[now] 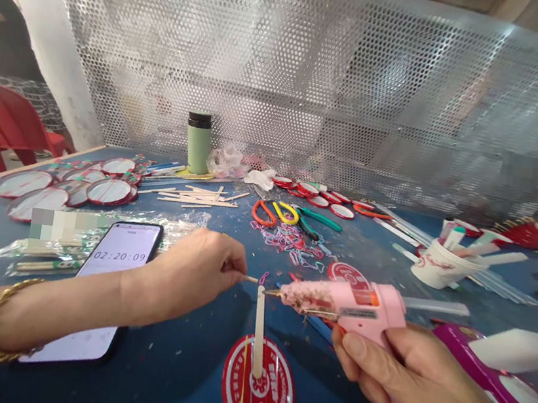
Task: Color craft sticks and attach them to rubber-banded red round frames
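Note:
My right hand [405, 371] grips a pink hot-glue gun [349, 304], its metal nozzle pointing left at the top of a pale wooden stick [258, 332]. That stick stands upright on a red-rimmed round disc [273, 394] lying on the blue table near me. My left hand [194, 274], with a gold bead bracelet on the wrist, pinches a small thin stick [251, 279] whose tip meets the upright stick's top, right by the nozzle.
A phone [110, 260] showing a timer lies under my left forearm. Further back lie red-rimmed discs [77, 186], loose wooden sticks [200, 196], scissors [287, 216], coloured rubber bands [293, 241], a green flask [198, 142] and a white cup of glue sticks [439, 263]. A perforated metal screen closes the back.

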### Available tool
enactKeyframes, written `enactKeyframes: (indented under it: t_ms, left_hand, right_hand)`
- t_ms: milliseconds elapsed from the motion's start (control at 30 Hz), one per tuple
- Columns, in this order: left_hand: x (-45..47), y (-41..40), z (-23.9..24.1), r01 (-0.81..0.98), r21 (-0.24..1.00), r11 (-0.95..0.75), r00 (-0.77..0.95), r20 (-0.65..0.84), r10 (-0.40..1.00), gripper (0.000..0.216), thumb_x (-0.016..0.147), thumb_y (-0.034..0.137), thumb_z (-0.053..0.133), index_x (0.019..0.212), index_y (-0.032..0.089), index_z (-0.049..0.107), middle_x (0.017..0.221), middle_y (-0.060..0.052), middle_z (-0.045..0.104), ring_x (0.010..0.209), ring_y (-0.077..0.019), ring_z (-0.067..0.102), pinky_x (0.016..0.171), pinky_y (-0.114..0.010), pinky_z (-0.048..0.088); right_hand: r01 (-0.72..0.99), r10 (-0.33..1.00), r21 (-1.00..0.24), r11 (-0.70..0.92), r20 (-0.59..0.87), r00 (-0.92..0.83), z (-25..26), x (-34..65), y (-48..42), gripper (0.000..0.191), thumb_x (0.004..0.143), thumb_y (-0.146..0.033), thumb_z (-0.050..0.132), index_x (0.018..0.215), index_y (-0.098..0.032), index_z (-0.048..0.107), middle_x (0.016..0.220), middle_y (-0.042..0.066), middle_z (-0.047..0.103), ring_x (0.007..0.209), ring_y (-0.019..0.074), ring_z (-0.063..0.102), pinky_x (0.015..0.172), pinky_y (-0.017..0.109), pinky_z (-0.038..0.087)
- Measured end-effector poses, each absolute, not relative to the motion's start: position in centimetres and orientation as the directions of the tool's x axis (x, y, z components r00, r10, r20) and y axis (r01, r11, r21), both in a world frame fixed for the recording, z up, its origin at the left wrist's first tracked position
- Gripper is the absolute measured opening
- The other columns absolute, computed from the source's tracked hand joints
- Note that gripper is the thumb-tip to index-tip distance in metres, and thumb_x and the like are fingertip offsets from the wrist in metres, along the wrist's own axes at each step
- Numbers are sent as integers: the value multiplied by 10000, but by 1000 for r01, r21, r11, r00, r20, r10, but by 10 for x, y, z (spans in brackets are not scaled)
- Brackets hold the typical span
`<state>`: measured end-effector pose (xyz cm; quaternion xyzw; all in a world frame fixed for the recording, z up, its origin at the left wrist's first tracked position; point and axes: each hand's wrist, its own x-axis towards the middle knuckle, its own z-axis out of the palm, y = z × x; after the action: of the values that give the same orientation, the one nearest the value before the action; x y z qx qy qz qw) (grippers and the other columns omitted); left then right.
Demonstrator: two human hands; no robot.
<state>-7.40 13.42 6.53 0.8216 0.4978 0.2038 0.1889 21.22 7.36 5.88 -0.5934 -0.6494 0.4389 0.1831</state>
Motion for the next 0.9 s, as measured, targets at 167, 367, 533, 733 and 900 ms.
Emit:
enactKeyframes:
  t_ms: [167, 367, 533, 733, 900]
  left_hand:
    - [-65, 141, 64, 703, 627, -335, 382, 64, 922, 130, 808, 262, 639, 794, 211, 759, 727, 11, 731, 672, -150, 640, 585, -248, 425]
    - [-57, 138, 58, 678, 676, -288, 397, -7, 918, 152, 809, 308, 663, 786, 193, 760, 720, -2, 718, 682, -156, 630, 598, -258, 427]
    - [-56, 139, 56, 666, 684, -298, 406, 3, 914, 153, 809, 307, 660, 794, 189, 757, 730, -4, 719, 692, -159, 627, 608, -263, 426]
    - [-54, 138, 54, 666, 683, -299, 411, -2, 912, 194, 810, 351, 658, 784, 183, 754, 729, -8, 720, 687, -158, 610, 606, -262, 415]
    - [-54, 138, 52, 666, 684, -298, 406, 3, 914, 174, 808, 328, 654, 787, 187, 755, 720, -4, 719, 683, -159, 609, 603, -263, 413]
  right_hand:
    - [614, 943, -785, -87, -263, -203, 55, 218, 70, 613, 882, -748, 466, 740, -177, 635, 540, -25, 470, 500, 114, 431, 485, 224, 393]
    - [616, 959, -784, -78, -228, -169, 55, 219, 70, 628, 899, -746, 433, 722, -176, 627, 514, -24, 468, 489, 110, 428, 487, 213, 402]
    - [597, 953, -799, -75, -233, -192, 55, 216, 69, 605, 902, -729, 451, 738, -174, 628, 527, -30, 461, 490, 108, 410, 474, 209, 401]
    - [575, 956, -816, -57, -212, -205, 56, 214, 68, 628, 873, -764, 455, 727, -176, 622, 518, -33, 455, 478, 108, 398, 463, 221, 379]
    - [610, 950, -786, -103, -259, -174, 53, 217, 66, 608, 893, -739, 459, 763, -174, 644, 541, -29, 475, 504, 112, 433, 485, 217, 383]
